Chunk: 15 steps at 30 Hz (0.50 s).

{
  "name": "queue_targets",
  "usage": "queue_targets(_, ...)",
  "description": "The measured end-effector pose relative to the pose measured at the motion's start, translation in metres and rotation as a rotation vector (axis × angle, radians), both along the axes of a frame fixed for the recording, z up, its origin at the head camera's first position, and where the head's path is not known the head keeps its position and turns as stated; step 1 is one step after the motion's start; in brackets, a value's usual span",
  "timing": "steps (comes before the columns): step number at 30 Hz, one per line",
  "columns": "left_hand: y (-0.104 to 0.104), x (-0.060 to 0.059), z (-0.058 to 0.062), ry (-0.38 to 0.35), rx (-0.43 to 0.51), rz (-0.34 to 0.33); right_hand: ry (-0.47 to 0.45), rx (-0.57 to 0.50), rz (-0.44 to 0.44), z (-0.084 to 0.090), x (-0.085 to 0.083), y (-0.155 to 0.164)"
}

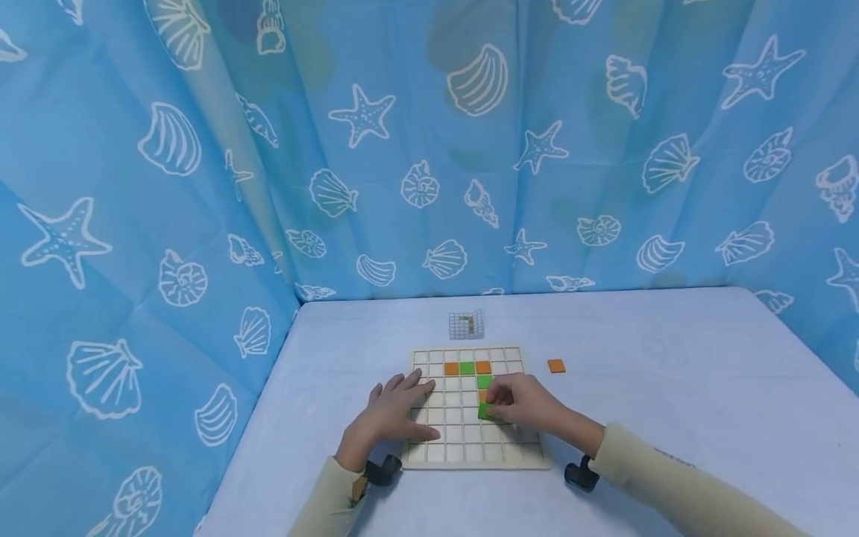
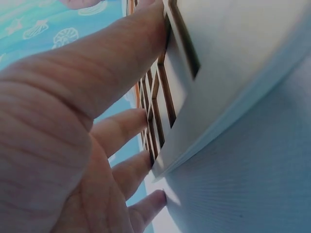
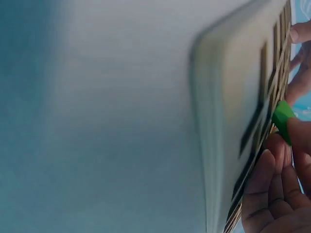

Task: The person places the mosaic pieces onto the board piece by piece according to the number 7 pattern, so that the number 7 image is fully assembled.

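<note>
A cream board with a square grid (image 1: 463, 453) lies on the table. My right hand (image 1: 526, 403) pinches a green square tile (image 3: 282, 115) over the board's right part; in the right wrist view the tile looks tilted against the grid. Spread fingers of my left hand (image 1: 392, 412) rest on the board's left side, the thumb reaching over the lower squares. Near the top sit an orange tile (image 1: 452, 368), a green tile (image 1: 467, 368) and another orange tile (image 1: 483, 367) in a row. Below the last are a green tile (image 1: 485, 381) and an orange tile (image 1: 482, 396), partly behind my right fingers.
A loose orange tile (image 1: 556, 365) lies on the white table (image 1: 671, 388) to the right of the board. Behind the board is a small gridded pattern piece (image 1: 463, 326) with coloured squares. A blue curtain with shells (image 1: 416, 246) hangs behind and to the left.
</note>
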<state>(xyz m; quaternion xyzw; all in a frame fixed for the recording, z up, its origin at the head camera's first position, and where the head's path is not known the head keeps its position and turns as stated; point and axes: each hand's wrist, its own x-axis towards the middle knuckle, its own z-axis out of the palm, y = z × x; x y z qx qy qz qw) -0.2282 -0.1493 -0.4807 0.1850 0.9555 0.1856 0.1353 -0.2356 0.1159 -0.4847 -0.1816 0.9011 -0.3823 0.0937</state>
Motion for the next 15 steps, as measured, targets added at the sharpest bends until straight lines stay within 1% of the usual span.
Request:
queue_targets(4,-0.0005,0.0016,0.002,0.004,0.002,0.009,0.011,0.036,0.028,0.0002,-0.0021,0.0017)
queue_targets(10,-0.0015,0.002,0.0017,-0.011,0.006,0.011,0.033,0.123,0.107,-0.0036,-0.0042,0.0025)
queue_targets(12,-0.0008,0.0012,0.0004,-0.018,0.01,0.008,0.03,0.136,0.11,-0.0038,-0.0043,0.0028)
queue_targets(15,0.0003,0.0003,-0.0009,-0.013,0.011,0.009,0.007,0.131,0.083,-0.0027,-0.0043,0.0031)
